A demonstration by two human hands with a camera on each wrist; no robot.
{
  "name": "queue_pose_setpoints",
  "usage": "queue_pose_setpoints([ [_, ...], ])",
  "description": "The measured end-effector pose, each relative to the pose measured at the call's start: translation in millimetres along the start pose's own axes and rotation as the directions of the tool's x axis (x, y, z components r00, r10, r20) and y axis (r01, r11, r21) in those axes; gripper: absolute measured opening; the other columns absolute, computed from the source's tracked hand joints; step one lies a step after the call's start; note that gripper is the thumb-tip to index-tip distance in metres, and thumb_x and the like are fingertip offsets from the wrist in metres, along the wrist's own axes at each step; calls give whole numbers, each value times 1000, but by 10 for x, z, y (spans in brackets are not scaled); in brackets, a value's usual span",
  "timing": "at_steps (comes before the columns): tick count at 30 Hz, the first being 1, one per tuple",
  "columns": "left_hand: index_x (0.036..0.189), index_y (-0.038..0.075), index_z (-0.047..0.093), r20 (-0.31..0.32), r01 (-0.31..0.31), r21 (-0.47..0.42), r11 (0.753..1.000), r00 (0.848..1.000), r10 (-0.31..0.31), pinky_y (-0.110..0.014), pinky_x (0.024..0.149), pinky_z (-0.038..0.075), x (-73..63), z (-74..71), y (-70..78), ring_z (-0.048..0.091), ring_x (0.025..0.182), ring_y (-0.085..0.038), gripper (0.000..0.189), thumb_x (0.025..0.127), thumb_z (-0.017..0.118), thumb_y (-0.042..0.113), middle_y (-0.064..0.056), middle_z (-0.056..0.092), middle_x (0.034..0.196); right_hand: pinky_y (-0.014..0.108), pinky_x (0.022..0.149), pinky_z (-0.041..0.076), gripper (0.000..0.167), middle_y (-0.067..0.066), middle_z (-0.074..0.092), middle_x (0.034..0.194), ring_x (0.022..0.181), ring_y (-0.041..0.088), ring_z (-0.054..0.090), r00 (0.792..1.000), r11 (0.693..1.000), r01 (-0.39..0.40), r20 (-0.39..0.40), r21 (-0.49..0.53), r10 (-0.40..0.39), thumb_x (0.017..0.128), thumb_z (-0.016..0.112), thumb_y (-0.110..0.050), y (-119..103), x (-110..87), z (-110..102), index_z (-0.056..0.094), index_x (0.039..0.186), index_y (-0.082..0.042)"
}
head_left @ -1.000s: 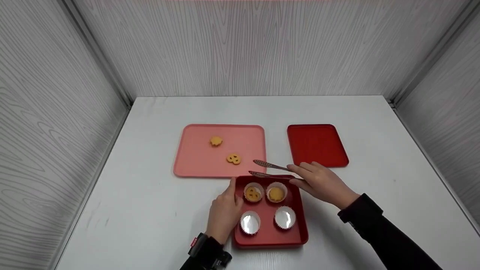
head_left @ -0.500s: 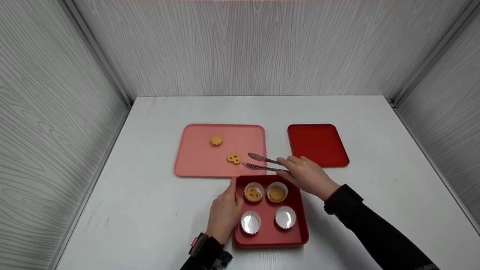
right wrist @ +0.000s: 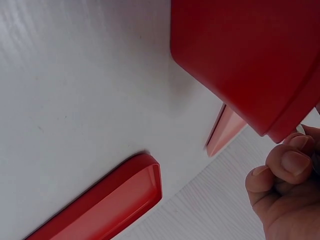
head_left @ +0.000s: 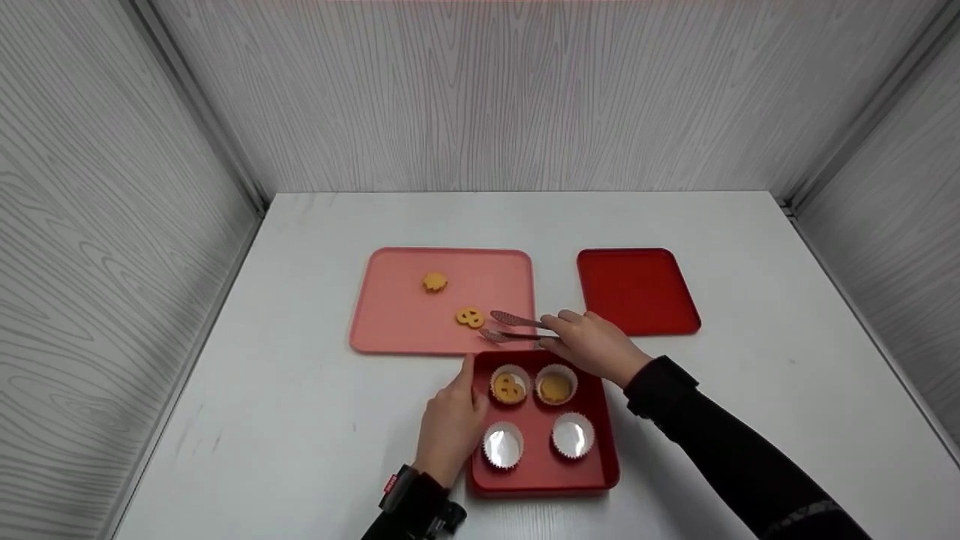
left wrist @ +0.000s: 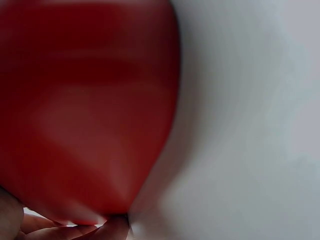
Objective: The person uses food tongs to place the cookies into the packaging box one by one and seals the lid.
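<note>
In the head view my right hand (head_left: pixel 592 346) grips metal tongs (head_left: pixel 517 321). Their two tips are spread at the right side of a pretzel-shaped cookie (head_left: pixel 470 318), over the pink tray (head_left: pixel 394 330). My left hand (head_left: pixel 450 427) holds the left wall of a deep red box (head_left: pixel 540 474). Inside the box, a cookie with holes (head_left: pixel 508 388) lies in the back left paper cup and a yellow cookie (head_left: pixel 555 388) in the back right one. The front left cup (head_left: pixel 502 445) and front right cup (head_left: pixel 573 436) show bare shiny bottoms. The right wrist view shows curled fingertips (right wrist: pixel 295 162) beside the box.
A flower-shaped cookie (head_left: pixel 434 283) lies farther back on the pink tray. To the right stands a shallow red tray (head_left: pixel 637 292). The white table (head_left: pixel 285 420) is bounded by grey wood-grain panels (head_left: pixel 480 97) at the back and sides.
My right hand has moved left and slightly away from me, bringing the tongs' tips from above the box's back edge to the pretzel-shaped cookie. The left hand stays on the box.
</note>
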State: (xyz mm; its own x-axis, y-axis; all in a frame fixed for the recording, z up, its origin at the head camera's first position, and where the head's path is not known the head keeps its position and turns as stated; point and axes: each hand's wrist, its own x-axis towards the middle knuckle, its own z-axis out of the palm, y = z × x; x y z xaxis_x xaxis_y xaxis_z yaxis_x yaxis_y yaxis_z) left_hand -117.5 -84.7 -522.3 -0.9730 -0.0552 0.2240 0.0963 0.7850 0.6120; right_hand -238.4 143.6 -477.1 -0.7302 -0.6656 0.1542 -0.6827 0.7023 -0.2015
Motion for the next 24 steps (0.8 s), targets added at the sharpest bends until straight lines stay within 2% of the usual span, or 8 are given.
queue_pose_setpoints([
  [7,149,-1,48,6,11,4,1000,1000,-11,-30,51,36,2,-7,12,37,53,-12,63,89,64,8,0,51,65,39,71,56,36,8,68,94,75,22,64,1000,1000,-12,16,26,12,99,68,-32,8,77,32,69,125,-7],
  [15,149,-1,48,9,12,2,1000,1000,-12,-31,51,37,1,-17,18,39,53,-12,62,91,65,9,-3,55,68,41,67,54,33,8,66,88,71,24,61,1000,1000,-7,13,-5,7,98,69,-30,-3,157,67,69,122,-7],
  [24,150,0,47,11,8,2,1000,1000,-8,-32,52,38,4,-12,9,41,54,-12,62,91,65,9,-6,60,72,44,72,54,33,11,68,93,75,27,61,1000,999,-2,-1,-35,2,99,67,-29,-37,217,85,67,124,-6],
])
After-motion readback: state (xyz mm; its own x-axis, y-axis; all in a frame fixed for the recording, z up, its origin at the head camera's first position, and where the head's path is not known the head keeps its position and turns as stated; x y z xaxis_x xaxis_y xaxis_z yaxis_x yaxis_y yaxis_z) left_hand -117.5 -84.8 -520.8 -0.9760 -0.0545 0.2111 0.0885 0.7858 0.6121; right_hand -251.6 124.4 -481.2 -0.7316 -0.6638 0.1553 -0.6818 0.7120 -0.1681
